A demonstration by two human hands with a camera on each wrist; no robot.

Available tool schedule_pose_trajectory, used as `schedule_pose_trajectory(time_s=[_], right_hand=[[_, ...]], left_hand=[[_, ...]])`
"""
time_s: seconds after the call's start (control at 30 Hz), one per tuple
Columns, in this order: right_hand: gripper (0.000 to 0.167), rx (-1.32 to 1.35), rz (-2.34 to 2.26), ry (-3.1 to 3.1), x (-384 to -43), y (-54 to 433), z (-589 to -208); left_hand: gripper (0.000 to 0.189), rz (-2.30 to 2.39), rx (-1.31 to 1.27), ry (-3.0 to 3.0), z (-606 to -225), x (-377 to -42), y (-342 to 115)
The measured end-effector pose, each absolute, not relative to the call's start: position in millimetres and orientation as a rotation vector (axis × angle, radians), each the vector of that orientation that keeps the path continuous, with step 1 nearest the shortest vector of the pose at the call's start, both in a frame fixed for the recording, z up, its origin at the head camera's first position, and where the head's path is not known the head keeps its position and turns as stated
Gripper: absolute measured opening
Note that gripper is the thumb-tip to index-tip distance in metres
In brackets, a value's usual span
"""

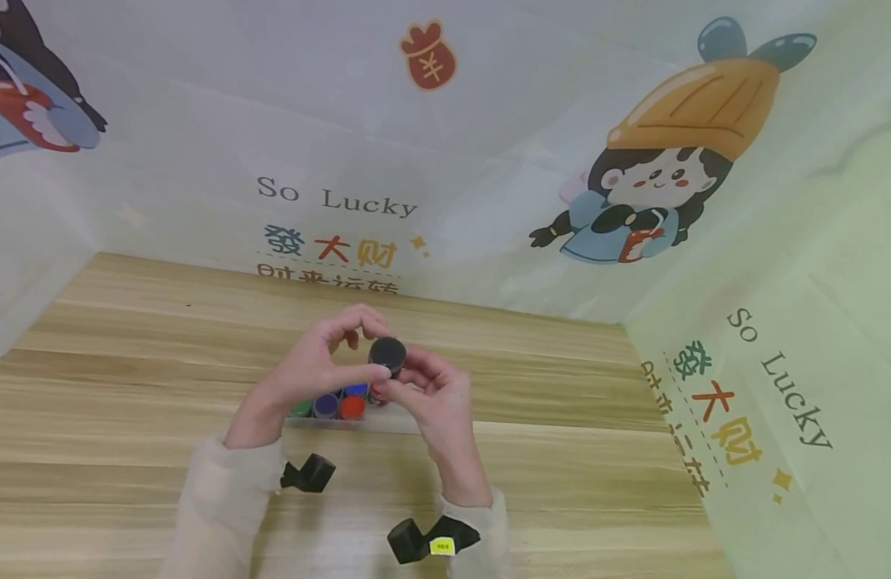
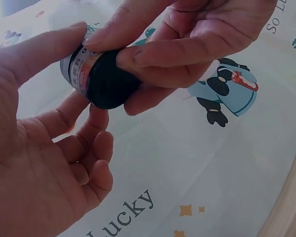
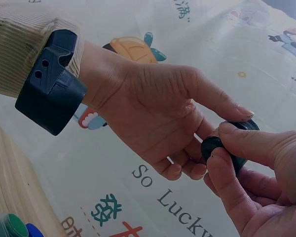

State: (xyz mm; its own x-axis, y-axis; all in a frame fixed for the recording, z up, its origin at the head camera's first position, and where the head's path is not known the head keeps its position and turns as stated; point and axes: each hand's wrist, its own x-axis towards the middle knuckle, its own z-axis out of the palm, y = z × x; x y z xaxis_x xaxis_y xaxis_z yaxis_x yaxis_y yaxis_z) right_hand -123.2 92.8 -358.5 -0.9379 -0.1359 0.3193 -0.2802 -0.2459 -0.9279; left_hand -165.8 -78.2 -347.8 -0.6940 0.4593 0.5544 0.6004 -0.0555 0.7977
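black jar point(image 1: 387, 354) is clamped by left grip point(image 1: 314, 363) and right grip point(image 1: 443, 402) both; i'd pinch lightly and hold it steady.

Dark-topped jar point(image 1: 388, 352) between your left hand point(image 1: 311, 362) and right hand point(image 1: 445, 400).
You pinch it from either side. Beyond your wrists, partly hidden: pale tray point(image 1: 398, 419) on wood-grain table point(image 1: 583, 490), with green pot point(image 1: 301, 409), purple pot point(image 1: 326, 405), blue pot point(image 1: 355, 390), red pot point(image 1: 353, 408).
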Motion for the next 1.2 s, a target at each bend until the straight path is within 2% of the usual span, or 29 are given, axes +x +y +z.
schedule_pose_trajectory(time_s=[0.23, 0.5, 0.7, 0.83, 0.93, 1.2], right_hand=[[0.034, 0.500, 2.352, -1.896, -122.8, 92.4, -357.0], [0.032, 0.491, 2.341, -1.914, -123.7, 92.9, -357.9], [0.036, 0.533, 2.362, -1.889, -124.7, 93.2, -357.3], [0.033, 0.519, 2.342, -1.905, -124.4, 93.3, -356.8], [0.032, 0.504, 2.327, -1.917, -124.0, 93.5, -356.6], [0.038, 0.522, 2.348, -1.914, -123.2, 94.4, -355.6]], left_hand=[[0.027, -1.882, -1.279, -2.019, -348.1, -166.0, -79.1], [0.030, -1.807, -1.165, -2.104, -347.6, -164.2, -77.4], [0.030, -1.861, -1.243, -2.018, -349.3, -165.2, -80.2], [0.025, -1.827, -1.181, -2.056, -348.0, -165.0, -79.1], [0.030, -1.771, -1.149, -2.094, -346.2, -164.0, -77.3], [0.029, -1.839, -1.239, -2.007, -347.9, -164.5, -78.5]])
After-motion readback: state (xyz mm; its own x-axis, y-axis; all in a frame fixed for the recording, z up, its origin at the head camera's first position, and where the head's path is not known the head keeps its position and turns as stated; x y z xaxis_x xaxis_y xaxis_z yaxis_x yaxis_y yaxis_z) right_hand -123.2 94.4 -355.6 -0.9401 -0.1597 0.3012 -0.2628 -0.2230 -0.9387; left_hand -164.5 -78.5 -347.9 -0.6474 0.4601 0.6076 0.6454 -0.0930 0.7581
